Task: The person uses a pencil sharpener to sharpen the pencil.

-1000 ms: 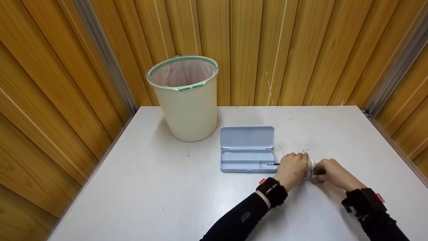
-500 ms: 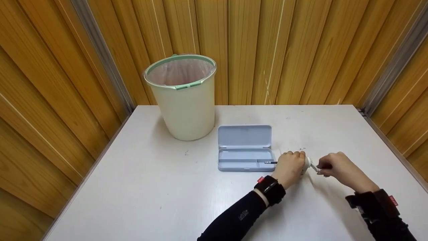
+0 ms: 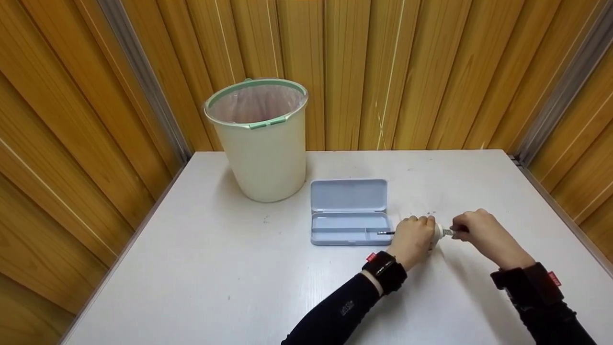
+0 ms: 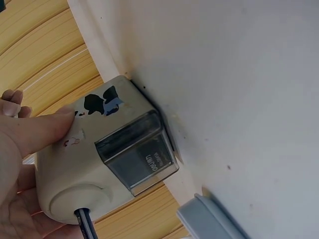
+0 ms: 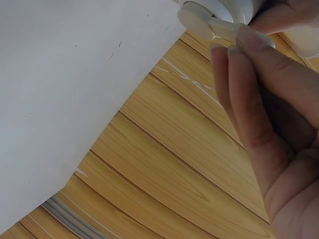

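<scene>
A white table (image 3: 268,268) fills a corner walled on all sides with upright wooden panels (image 3: 383,72), with grey metal strips running down the corners. At the back left of it stands a cream bin (image 3: 257,141) with a green rim and a pinkish liner. Just to the right of the bin lies a pale blue pencil case (image 3: 348,212), lid thrown back flat, its tray facing up. Dark specks dot the tabletop behind the hands.

To the right of the case, standing on the table, is a small cream pencil sharpener (image 4: 99,164). The left hand (image 3: 414,238) is wrapped around its body, thumb pressed along the side, steadying it. A dark pencil (image 3: 386,233) sticks out of the sharpener towards the case, its end reaching over the tray's right edge. The right hand (image 3: 476,231) has its fingers curled round the crank handle (image 5: 212,22) at the sharpener's other end.

From overhead the sharpener is almost wholly covered by the left hand; only a bit of white shows between the two hands. The clear drawer on its side carries lettering too small to read. The left wrist view cuts the pencil off at the frame's bottom edge, and the sharpener's body is out of the right wrist view
</scene>
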Available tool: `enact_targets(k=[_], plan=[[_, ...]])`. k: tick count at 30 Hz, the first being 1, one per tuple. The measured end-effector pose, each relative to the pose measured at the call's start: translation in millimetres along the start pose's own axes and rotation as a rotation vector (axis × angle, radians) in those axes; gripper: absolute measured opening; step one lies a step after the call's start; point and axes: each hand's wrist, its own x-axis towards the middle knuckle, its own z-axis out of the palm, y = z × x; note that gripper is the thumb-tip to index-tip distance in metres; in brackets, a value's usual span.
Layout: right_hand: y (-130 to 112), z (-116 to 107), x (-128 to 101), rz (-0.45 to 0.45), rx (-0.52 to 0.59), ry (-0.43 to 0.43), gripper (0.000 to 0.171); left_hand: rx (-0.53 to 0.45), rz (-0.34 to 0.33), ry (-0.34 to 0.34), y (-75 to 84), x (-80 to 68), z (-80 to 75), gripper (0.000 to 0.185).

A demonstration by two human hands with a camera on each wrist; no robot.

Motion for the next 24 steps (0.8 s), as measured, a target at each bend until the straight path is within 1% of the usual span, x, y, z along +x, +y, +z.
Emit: enact_targets(k=[4, 8, 12, 20, 24], plan=[[-1.1, -0.4, 2.6, -0.008, -0.020, 0.009, 0.014, -0.001, -0.004, -0.004, -0.3, 0.2, 0.7, 0.049], [0.8, 0.8, 2.9, -0.030, -0.042, 0.065, 0.014, 0.006, -0.006, -0.001, 0.9, 0.3, 1.0, 0.050], [2.1, 2.6, 5.1, -0.044, -0.052, 0.114, 0.014, 0.008, -0.011, -0.012, 1.1, -0.2, 0.3, 0.050], [4.6, 4.4, 13.7, -0.027, -0.047, 0.140, 0.013, -0.016, -0.007, -0.045, -0.6, 0.2, -2.5, 0.053], [7.3, 5.4, 18.2, -0.017, -0.047, 0.145, 0.013, -0.022, -0.003, -0.043, -1.2, 0.6, -2.7, 0.053]])
